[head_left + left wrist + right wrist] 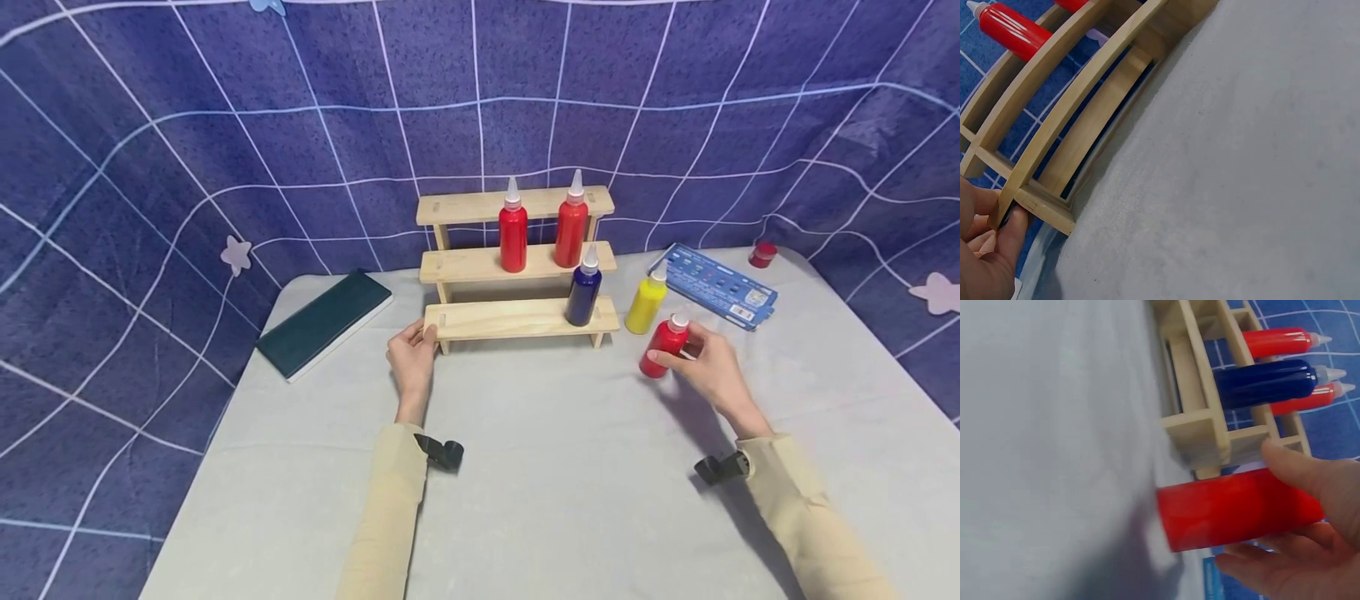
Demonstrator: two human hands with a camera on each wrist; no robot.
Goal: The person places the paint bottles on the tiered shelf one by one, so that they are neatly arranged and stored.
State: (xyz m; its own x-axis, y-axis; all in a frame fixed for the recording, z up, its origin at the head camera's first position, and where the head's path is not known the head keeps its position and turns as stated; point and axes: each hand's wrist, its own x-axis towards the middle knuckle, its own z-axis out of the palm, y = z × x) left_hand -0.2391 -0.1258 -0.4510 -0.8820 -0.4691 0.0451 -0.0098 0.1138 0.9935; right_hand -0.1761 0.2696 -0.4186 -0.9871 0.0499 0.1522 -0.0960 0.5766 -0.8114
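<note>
A three-tier wooden shelf (517, 319) stands at the back of the table. My left hand (412, 357) pinches the left end of its lowest board, with the thumb and fingers on either side in the left wrist view. My right hand (712, 367) holds a red squeeze bottle (1229, 509) between thumb and fingers, right of the shelf. That bottle leans slightly; whether its base touches the table I cannot tell. Two more red bottles (513, 237) stand on the middle tier. A dark blue bottle (583, 296) is at the right of the lowest tier.
A yellow bottle (647, 304) stands on the table between the shelf and the held bottle. Behind it lies a blue printed card or package (712, 283), with a small red-lidded pot (762, 255) farther right. A dark green box or book (324, 323) lies at the left.
</note>
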